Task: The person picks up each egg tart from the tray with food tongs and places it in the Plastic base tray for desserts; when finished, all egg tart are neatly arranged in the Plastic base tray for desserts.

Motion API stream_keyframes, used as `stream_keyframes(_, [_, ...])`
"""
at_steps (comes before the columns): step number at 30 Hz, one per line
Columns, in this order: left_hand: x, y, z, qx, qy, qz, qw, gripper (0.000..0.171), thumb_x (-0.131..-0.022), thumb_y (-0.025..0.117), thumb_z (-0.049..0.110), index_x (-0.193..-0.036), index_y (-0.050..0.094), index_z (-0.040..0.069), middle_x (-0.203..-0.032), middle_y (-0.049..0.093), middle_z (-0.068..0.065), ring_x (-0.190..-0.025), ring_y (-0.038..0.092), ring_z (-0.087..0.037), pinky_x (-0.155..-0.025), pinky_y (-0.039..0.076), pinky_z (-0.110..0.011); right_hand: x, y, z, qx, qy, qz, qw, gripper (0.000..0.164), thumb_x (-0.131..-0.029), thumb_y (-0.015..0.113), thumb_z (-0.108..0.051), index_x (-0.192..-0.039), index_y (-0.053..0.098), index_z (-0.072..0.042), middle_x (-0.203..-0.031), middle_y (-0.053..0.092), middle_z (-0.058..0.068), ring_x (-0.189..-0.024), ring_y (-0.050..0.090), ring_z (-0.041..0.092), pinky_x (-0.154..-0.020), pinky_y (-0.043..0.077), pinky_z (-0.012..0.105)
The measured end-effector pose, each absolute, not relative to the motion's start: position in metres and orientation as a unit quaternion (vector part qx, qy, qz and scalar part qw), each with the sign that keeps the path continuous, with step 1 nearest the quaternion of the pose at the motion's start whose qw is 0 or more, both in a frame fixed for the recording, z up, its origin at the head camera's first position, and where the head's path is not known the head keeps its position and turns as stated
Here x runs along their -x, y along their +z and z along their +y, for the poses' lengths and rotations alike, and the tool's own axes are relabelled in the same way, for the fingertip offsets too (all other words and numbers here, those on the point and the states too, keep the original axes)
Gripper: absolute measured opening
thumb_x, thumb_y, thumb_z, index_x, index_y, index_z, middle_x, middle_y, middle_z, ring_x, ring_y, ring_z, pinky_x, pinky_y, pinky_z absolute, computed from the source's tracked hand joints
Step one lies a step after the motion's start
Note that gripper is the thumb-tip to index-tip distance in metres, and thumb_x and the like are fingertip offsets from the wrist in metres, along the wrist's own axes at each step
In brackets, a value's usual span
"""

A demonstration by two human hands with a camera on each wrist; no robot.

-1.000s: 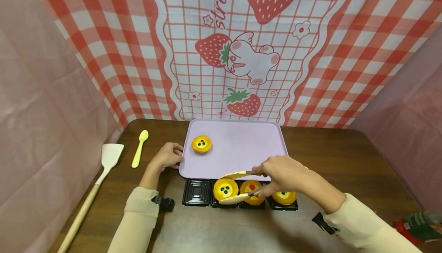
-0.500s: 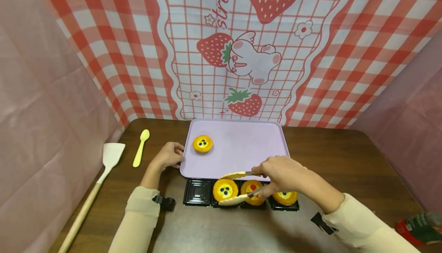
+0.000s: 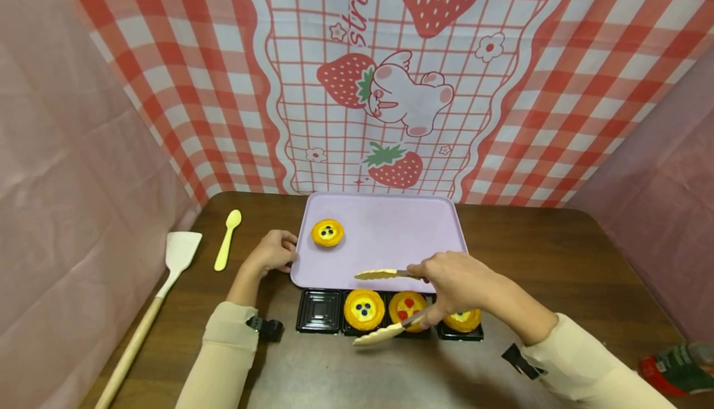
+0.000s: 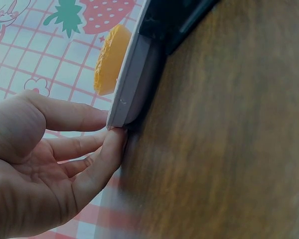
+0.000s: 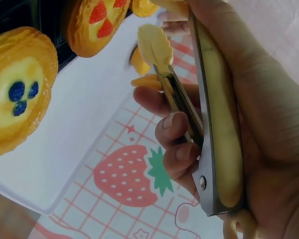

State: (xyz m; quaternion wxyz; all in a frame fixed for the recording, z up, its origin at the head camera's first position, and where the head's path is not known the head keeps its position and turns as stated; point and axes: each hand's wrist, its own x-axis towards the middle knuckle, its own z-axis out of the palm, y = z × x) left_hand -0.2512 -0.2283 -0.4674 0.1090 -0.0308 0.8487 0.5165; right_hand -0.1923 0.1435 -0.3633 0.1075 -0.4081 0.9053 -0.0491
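My left hand (image 3: 273,252) pinches the left rim of the lilac tray (image 3: 401,229), thumb on top and fingers beneath, as the left wrist view shows. A blueberry tart (image 3: 327,233) sits on the tray's left part. My right hand (image 3: 460,282) grips food tongs (image 3: 381,335) with cream tips, their arms spread wide. Between those arms lies another blueberry tart (image 3: 364,310) in a black box, untouched by the tips. Beside it is a strawberry-topped tart (image 3: 408,302), partly behind the near arm. A tart (image 3: 464,320) at the row's right end is partly hidden by my right hand.
The leftmost black box (image 3: 320,311) shows its bare ridged base. A yellow spoon (image 3: 227,240) and a long white-bladed spatula (image 3: 178,257) lie to the left. A red-and-green bottle (image 3: 676,369) stands at the right edge. A patterned cloth (image 3: 385,87) hangs behind the tray.
The tongs have spread wider: the far tip moved up over the tray, the near tip moved toward me, off the blueberry tart's edge. My left hand keeps its place on the rim.
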Motion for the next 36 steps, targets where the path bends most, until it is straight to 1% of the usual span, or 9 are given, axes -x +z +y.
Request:
stream_keyframes(3, [0.251, -0.467, -0.228, 0.032, 0.517, 0.848, 0.109, 0.039, -0.078, 0.064, -0.010, -0.116, 0.054, -0.014, -0.089, 0.056, -0.018, -0.070, 0.059, -0.023, -0.056, 0.061, -0.037, 0.191, -0.361, 0.146, 0.409, -0.055, 0.905, 0.103, 0.083, -0.064, 0.083, -0.064, -0.125, 0.067, -0.010, -0.094, 0.070, -0.004, -0.082, 0.062, 0.012, -0.069, 0.056, 0.036])
stream_keyframes(10, [0.251, -0.469, -0.229, 0.030, 0.522, 0.845, 0.113, 0.037, -0.079, 0.065, -0.009, -0.114, 0.054, -0.014, -0.089, 0.056, -0.018, -0.069, 0.059, -0.023, -0.056, 0.061, -0.036, 0.189, -0.349, 0.155, 0.384, -0.083, 0.914, 0.105, 0.083, -0.064, 0.084, -0.060, -0.130, 0.064, -0.012, -0.101, 0.068, -0.006, -0.083, 0.059, 0.009, -0.067, 0.054, 0.033])
stream_keyframes(14, [0.251, -0.468, -0.229, 0.030, 0.520, 0.846, 0.112, 0.037, -0.078, 0.065, -0.009, -0.114, 0.054, -0.014, -0.088, 0.056, -0.018, -0.068, 0.059, -0.023, -0.056, 0.061, -0.036, 0.190, -0.342, 0.160, 0.382, -0.086, 0.916, 0.083, 0.086, -0.063, 0.082, -0.066, -0.129, 0.065, -0.012, -0.097, 0.066, -0.009, -0.080, 0.057, 0.008, -0.067, 0.053, 0.033])
stream_keyframes(18, [0.251, -0.467, -0.228, 0.030, 0.522, 0.845, 0.113, 0.038, -0.079, 0.065, -0.010, -0.114, 0.054, -0.014, -0.088, 0.056, -0.018, -0.068, 0.059, -0.022, -0.057, 0.061, -0.037, 0.192, -0.336, 0.163, 0.382, -0.090, 0.917, 0.068, 0.091, -0.064, 0.076, -0.074, -0.129, 0.064, -0.012, -0.098, 0.066, -0.009, -0.081, 0.057, 0.008, -0.068, 0.054, 0.033])
stream_keyframes(21, [0.250, -0.467, -0.228, 0.032, 0.523, 0.844, 0.114, 0.038, -0.079, 0.065, -0.010, -0.115, 0.054, -0.015, -0.088, 0.055, -0.017, -0.068, 0.059, -0.022, -0.057, 0.061, -0.037, 0.193, -0.331, 0.162, 0.382, -0.095, 0.917, 0.056, 0.091, -0.064, 0.075, -0.075, -0.128, 0.064, -0.011, -0.099, 0.066, -0.009, -0.081, 0.057, 0.008, -0.069, 0.054, 0.033])
stream_keyframes(25, [0.249, -0.467, -0.229, 0.033, 0.524, 0.843, 0.114, 0.038, -0.079, 0.064, -0.010, -0.115, 0.054, -0.015, -0.087, 0.055, -0.017, -0.068, 0.059, -0.021, -0.057, 0.061, -0.037, 0.198, -0.324, 0.156, 0.384, -0.093, 0.918, 0.020, 0.092, -0.064, 0.077, -0.072, -0.129, 0.064, -0.009, -0.096, 0.066, -0.007, -0.079, 0.057, 0.010, -0.067, 0.053, 0.034])
stream_keyframes(29, [0.249, -0.467, -0.231, 0.031, 0.524, 0.844, 0.110, 0.038, -0.079, 0.064, -0.010, -0.115, 0.054, -0.015, -0.088, 0.056, -0.017, -0.070, 0.059, -0.022, -0.057, 0.061, -0.037, 0.207, -0.314, 0.143, 0.383, -0.091, 0.919, -0.009, 0.093, -0.063, 0.081, -0.069, -0.131, 0.063, -0.008, -0.098, 0.068, -0.004, -0.082, 0.059, 0.014, -0.069, 0.056, 0.037])
stream_keyframes(32, [0.250, -0.467, -0.232, 0.032, 0.525, 0.843, 0.109, 0.039, -0.079, 0.064, -0.010, -0.116, 0.054, -0.015, -0.089, 0.056, -0.017, -0.070, 0.059, -0.022, -0.057, 0.061, -0.037, 0.217, -0.311, 0.134, 0.383, -0.093, 0.919, -0.011, 0.094, -0.063, 0.082, -0.068, -0.132, 0.062, -0.007, -0.103, 0.069, 0.000, -0.087, 0.062, 0.016, -0.074, 0.058, 0.040])
stream_keyframes(36, [0.252, -0.469, -0.232, 0.030, 0.527, 0.842, 0.115, 0.038, -0.079, 0.065, -0.009, -0.116, 0.054, -0.014, -0.089, 0.057, -0.017, -0.070, 0.059, -0.022, -0.057, 0.061, -0.036, 0.231, -0.312, 0.126, 0.375, -0.092, 0.922, 0.002, 0.094, -0.063, 0.083, -0.067, -0.130, 0.063, -0.005, -0.108, 0.069, 0.003, -0.094, 0.064, 0.020, -0.079, 0.057, 0.042])
